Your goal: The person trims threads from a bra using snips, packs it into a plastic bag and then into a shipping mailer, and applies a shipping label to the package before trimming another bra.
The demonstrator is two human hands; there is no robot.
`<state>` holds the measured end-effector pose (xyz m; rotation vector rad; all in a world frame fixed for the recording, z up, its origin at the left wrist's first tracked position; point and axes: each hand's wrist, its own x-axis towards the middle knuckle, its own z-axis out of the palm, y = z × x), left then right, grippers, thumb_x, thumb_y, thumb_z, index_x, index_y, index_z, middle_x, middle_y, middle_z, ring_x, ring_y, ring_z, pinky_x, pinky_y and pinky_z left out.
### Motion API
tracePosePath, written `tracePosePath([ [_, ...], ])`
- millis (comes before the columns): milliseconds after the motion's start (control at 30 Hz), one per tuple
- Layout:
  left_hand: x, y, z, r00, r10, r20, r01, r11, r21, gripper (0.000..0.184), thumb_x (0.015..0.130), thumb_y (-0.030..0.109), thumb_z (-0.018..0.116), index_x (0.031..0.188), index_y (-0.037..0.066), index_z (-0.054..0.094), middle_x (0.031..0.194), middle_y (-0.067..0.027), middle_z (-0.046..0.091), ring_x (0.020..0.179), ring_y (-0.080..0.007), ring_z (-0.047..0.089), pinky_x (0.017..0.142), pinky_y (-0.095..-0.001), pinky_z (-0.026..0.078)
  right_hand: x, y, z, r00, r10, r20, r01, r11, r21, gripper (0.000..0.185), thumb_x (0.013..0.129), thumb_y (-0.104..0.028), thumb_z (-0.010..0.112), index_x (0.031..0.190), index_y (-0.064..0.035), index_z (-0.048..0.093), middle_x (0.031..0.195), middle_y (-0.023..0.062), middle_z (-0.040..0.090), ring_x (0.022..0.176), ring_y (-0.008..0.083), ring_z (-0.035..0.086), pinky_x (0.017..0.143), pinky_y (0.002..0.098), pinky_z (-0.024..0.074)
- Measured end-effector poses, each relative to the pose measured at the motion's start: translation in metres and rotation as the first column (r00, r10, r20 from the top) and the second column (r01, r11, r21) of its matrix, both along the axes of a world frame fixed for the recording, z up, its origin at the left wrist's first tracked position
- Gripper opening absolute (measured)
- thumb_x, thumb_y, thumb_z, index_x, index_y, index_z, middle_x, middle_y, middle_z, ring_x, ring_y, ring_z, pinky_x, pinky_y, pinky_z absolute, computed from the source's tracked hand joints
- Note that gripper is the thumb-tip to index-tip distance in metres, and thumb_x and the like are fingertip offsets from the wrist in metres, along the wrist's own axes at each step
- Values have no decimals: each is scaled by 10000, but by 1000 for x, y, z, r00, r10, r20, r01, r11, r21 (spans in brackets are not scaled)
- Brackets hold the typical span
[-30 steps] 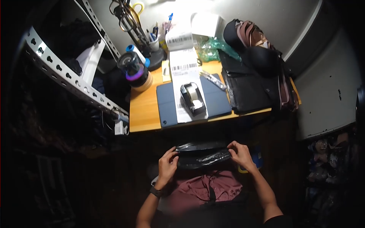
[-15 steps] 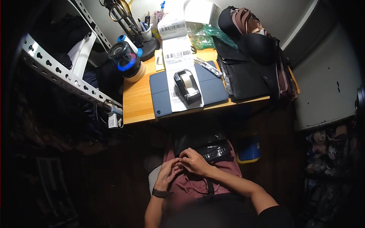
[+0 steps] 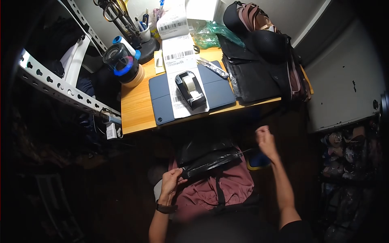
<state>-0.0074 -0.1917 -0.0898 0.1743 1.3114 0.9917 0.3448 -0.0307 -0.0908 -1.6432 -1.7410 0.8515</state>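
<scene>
On my lap lies a black plastic mailing bag (image 3: 207, 163), its shiny flap edge running from lower left to upper right. My left hand (image 3: 172, 180) pinches the left end of that edge between thumb and fingers. Off past the bag's right end, my right hand (image 3: 266, 142) is raised with its fingers closed. A thin pale line shows between the bag's right corner and this hand; what the fingers hold is too small to make out. Pink fabric (image 3: 237, 184) with a dark strap lies under the bag.
A wooden table (image 3: 135, 109) stands ahead. On it are a tape dispenser (image 3: 191, 90), barcode labels (image 3: 178, 54), a blue-grey tablet case (image 3: 221, 91), a box cutter (image 3: 214, 68), black bags (image 3: 255, 85) and bras (image 3: 271, 44). A white metal shelf frame (image 3: 60, 83) stands left.
My right hand has swung from beside the left hand out to the far right. My left hand stays at the bag's left end, and the flap edge is now stretched out. The view has shifted slightly.
</scene>
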Motion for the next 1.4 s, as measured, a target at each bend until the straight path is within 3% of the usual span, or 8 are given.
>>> tracePosePath([
  [67, -5, -2, -3, 1000, -7, -9, 7, 1000, 2, 173, 892, 129, 555, 931, -36, 587, 644, 12, 524, 542, -67, 540, 600, -249, 563, 25, 14, 24, 693, 38, 720, -163, 981, 105, 151, 936, -203, 442, 981, -74, 507, 596, 125, 594, 526, 259, 610, 468, 379, 465],
  [367, -28, -2, -4, 980, -177, -89, 178, 984, 1, 289, 893, 111, 551, 1118, -70, 543, 629, -46, 570, 629, -236, 664, 570, -271, 555, -48, 18, -4, 262, 677, 688, -963, 230, 140, 370, 724, -147, 618, 1085, -225, 592, 865, 89, 480, 608, 175, 557, 478, 267, 505],
  [433, -34, 1, -2, 323, -188, -927, 603, 796, 49, 391, 843, 24, 544, 1230, -8, 492, 779, -116, 609, 821, -338, 647, 678, -362, 538, -47, 24, -17, 335, 695, 637, -941, 215, 261, 212, 746, -155, 600, 956, -130, 623, 935, 89, 523, 624, 155, 531, 478, 251, 489],
  [533, -22, 14, 2, -201, 243, -949, 802, 598, -17, 614, 713, -42, 554, 1305, 85, 452, 1278, -138, 413, 1194, -312, 402, 986, -412, 373, -38, 26, -25, 287, 669, 686, -955, 140, 262, 108, 728, -151, 618, 817, -90, 627, 1146, 120, 537, 641, 153, 542, 468, 247, 487],
  [800, -26, 37, -31, 29, 219, -975, 967, 239, 83, 318, 727, 9, 558, 1036, 48, 618, 1051, -140, 616, 944, -284, 603, 869, -370, 474, -34, 19, -41, 645, 744, 173, -760, 649, 38, 226, 773, -131, 555, 978, -112, 649, 936, 129, 654, 677, 236, 642, 563, 361, 497],
  [933, -27, 55, -25, 305, -280, -910, 609, 793, -40, 171, 900, 147, 504, 899, 21, 619, 706, -217, 587, 689, -416, 572, 595, -435, 450, -60, 35, -38, 857, 507, 90, -445, 818, -364, 228, 880, -197, 473, 989, -71, 627, 783, 211, 620, 741, 364, 621, 616, 400, 475],
  [1267, -49, 83, -95, 681, -111, -724, 267, 958, 105, 307, 842, 306, 654, 944, 16, 659, 781, -86, 656, 699, -188, 601, 658, -349, 462, -74, 47, -24, 970, 155, 189, -152, 988, -29, 447, 821, -412, 612, 652, 2, 629, 639, 194, 596, 546, 366, 574, 488, 415, 430],
  [1400, -48, 67, -40, 804, -102, -586, 138, 990, 18, 254, 806, 233, 695, 862, -13, 671, 710, 8, 584, 619, -66, 506, 537, -235, 405, -36, 9, 56, 977, 170, -126, -36, 722, 691, 335, 828, -274, 541, 622, -19, 472, 547, 98, 430, 461, 227, 448, 445, 341, 350],
])
